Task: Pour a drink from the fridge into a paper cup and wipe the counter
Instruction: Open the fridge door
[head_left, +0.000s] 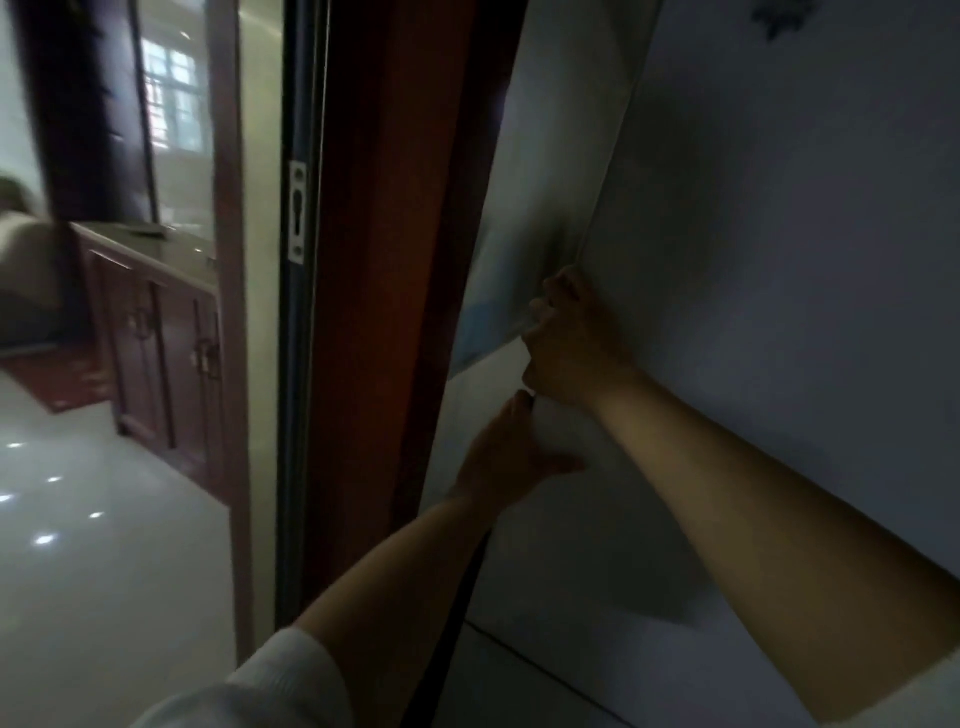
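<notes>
Gripping the edge of the fridge door (779, 234) with curled fingers, the right hand (574, 343) holds it while the left hand (511, 454) touches the seam below, its grip unclear; a hard yank could bang the door into the wooden frame (395, 260) beside it, and the drink, presumably inside, is out of view.

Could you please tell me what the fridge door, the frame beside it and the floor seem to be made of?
Fridge door: pale, smooth, probably painted metal or plastic; soft even sheen.
Frame: reddish-brown wood or wood-look, semi-gloss; no grain resolvable.
Floor: light polished tile, likely; sharp lamp reflections.
</notes>
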